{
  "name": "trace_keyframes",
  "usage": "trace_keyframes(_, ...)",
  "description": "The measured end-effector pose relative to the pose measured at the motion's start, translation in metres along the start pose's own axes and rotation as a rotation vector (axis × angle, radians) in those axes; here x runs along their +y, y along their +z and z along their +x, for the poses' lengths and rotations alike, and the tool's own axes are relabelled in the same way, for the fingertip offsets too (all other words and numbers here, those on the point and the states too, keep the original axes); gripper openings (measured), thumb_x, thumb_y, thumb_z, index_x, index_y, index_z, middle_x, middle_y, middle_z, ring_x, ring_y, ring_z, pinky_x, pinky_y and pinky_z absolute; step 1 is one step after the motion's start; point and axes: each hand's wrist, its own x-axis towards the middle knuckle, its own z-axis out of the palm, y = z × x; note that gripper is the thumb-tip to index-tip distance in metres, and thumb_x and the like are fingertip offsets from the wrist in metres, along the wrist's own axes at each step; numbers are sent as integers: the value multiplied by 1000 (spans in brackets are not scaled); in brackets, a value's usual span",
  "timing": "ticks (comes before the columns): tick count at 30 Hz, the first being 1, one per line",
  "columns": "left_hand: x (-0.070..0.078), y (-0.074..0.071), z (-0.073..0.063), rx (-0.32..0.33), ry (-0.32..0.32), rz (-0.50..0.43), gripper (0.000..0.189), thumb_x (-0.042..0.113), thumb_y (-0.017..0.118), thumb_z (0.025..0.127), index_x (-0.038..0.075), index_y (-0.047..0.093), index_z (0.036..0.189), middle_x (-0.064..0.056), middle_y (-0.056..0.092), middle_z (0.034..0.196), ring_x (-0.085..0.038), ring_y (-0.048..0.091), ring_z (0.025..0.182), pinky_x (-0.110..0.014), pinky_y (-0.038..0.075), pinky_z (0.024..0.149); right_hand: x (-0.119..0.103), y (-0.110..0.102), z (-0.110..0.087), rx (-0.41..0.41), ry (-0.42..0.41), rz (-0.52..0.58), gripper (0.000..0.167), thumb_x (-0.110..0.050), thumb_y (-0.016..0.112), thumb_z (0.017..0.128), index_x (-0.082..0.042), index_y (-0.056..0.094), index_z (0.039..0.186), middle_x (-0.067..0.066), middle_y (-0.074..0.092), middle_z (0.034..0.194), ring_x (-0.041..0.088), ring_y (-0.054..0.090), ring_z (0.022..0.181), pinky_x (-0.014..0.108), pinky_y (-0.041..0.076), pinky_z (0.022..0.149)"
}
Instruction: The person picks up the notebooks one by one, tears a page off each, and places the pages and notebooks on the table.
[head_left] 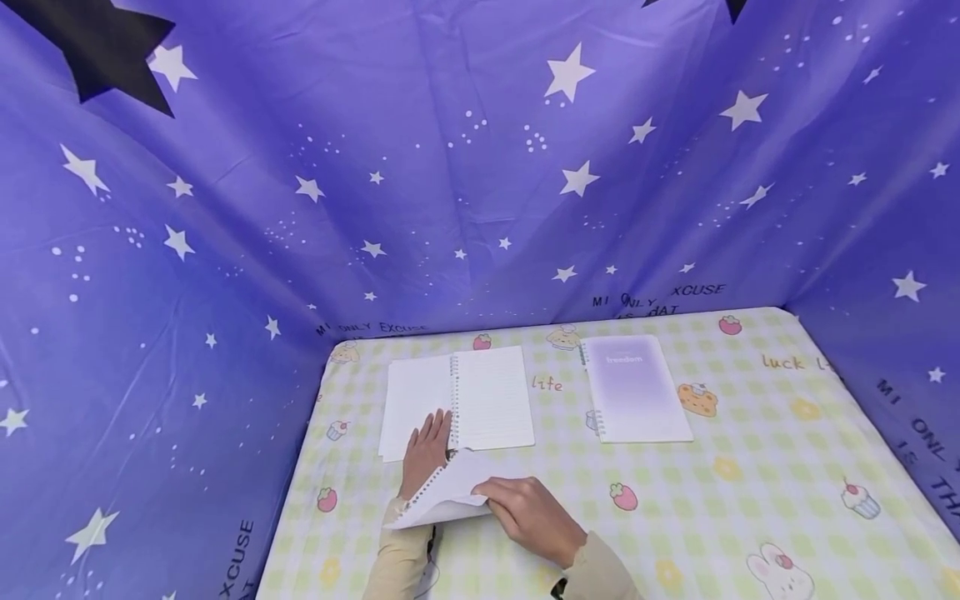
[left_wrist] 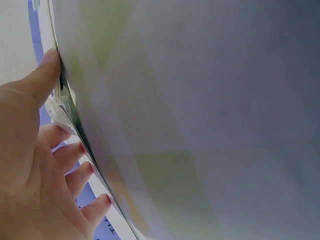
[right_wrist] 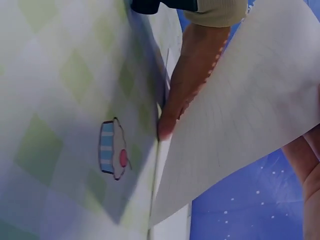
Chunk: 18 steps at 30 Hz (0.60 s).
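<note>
An open spiral notebook with lined pages lies on the left part of the table. My left hand presses on its left page beside the coil, fingers extended; in the left wrist view that hand touches the notebook's surface. My right hand pinches a white sheet of paper by its edge. The sheet is raised and curled over my left wrist, with a row of punched holes along one side. In the right wrist view the sheet partly covers the left hand. Whether its near corner remains joined to the coil is unclear.
A closed spiral notebook with a purple cover reading "freedom" lies right of the open one. The table wears a green checked cloth with printed cartoons. Purple star-patterned curtains hang behind and at both sides.
</note>
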Motion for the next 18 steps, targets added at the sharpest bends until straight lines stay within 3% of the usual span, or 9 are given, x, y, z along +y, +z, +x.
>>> trace_keyframes(4,0,1,4,-36,-14,-40,76,46,66,90,2,44,148,-20,45,151,-38,39,141,-58,33,114,-4,-5,2,8,-23,28,20,0,58,96,-11,69,108,-2,74,99,0,67,84,13,55,73)
trace_keyframes(11,-1,1,7,-112,-52,-50,80,52,63,91,6,39,152,-17,40,155,-35,34,145,-56,28,118,-5,-9,7,27,-49,2,18,-6,53,101,-12,69,108,-4,74,98,1,69,85,13,55,73)
trace_keyframes(18,-6,-6,0,-96,-42,-199,79,43,69,90,2,40,150,-21,37,156,-38,33,145,-58,27,117,-3,-13,11,53,-16,-16,18,-6,54,100,-13,68,110,-4,73,100,4,70,87,15,56,73)
